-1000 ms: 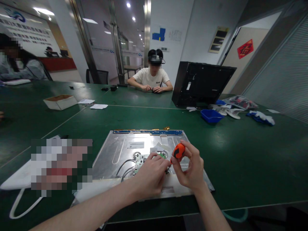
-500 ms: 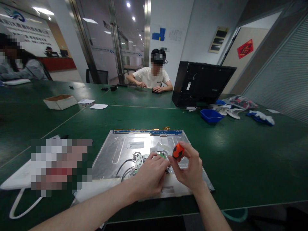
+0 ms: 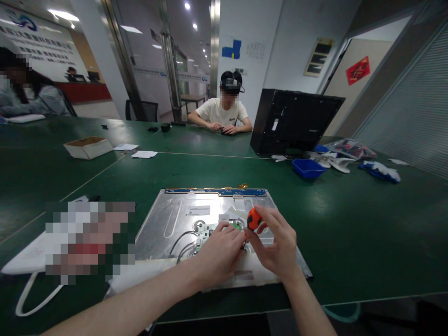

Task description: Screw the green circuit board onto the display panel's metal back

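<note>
A silver metal panel (image 3: 154,233), the back of a flat screen, lies on the green table with a blue circuit strip (image 3: 210,192) along its far edge. My right hand (image 3: 282,247) is closed in a fingertip grip on a screwdriver (image 3: 254,218) with an orange and black handle, its shaft pointing down toward the panel. Close beside the shaft, my left hand (image 3: 222,252) rests over the circuit board (image 3: 204,235), fingers curled together. What those fingers pinch is hidden. Dark cables (image 3: 180,240) loop from the board's left side.
A blurred-out patch covers something on a white item with a handle (image 3: 26,261) at left. Further off are a white box (image 3: 88,149), papers (image 3: 144,154), a blue tray (image 3: 308,169), a black monitor (image 3: 297,121) and gloves (image 3: 381,171). A person (image 3: 224,112) sits opposite.
The screwdriver handle has turned and tipped slightly left in my right hand, whose fingers have shifted around it. My left hand stays put. The person opposite has brought their hands together.
</note>
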Motion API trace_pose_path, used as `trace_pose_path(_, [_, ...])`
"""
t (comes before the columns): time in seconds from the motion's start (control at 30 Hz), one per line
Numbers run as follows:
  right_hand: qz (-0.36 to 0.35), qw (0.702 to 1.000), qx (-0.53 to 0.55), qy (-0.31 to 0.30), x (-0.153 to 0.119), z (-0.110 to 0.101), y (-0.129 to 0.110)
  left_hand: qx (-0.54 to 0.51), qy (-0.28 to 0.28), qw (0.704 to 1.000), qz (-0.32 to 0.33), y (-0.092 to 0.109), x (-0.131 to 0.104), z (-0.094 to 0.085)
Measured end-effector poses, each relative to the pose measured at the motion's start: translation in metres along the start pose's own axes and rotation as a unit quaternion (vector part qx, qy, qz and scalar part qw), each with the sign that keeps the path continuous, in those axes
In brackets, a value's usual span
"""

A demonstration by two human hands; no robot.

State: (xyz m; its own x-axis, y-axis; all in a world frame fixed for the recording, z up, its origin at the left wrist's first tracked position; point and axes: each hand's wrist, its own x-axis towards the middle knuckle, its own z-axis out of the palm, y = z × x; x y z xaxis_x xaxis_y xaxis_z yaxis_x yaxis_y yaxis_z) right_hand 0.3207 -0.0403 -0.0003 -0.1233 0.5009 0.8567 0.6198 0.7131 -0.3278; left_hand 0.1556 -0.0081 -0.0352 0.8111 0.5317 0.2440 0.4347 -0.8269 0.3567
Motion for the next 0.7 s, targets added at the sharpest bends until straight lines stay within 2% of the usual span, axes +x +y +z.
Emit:
trace_pose_path(0.13, [0.013, 1.0, 0.005, -0.014, -0.004, -0.002, -0.001, 0.003, -0.004, 1.0, -0.002, 0.002, 0.001, -0.003])
trace_pose_path(0.27, [0.03, 0.999, 0.019, 0.0, -0.009, -0.001, 0.0, 0.002, -0.004, 1.0, -0.004, 0.002, 0.001, -0.004])
trace_pose_path(0.43, [0.007, 0.999, -0.007, 0.031, -0.003, -0.002, 0.0, 0.004, 0.002, 1.0, -0.007, 0.001, 0.001, 0.001])
trace_pose_path(0.7, [-0.003, 1.0, -0.007, 0.021, -0.002, -0.005, -0.005, 0.007, -0.011, 1.0, -0.014, 0.001, 0.002, 0.0])
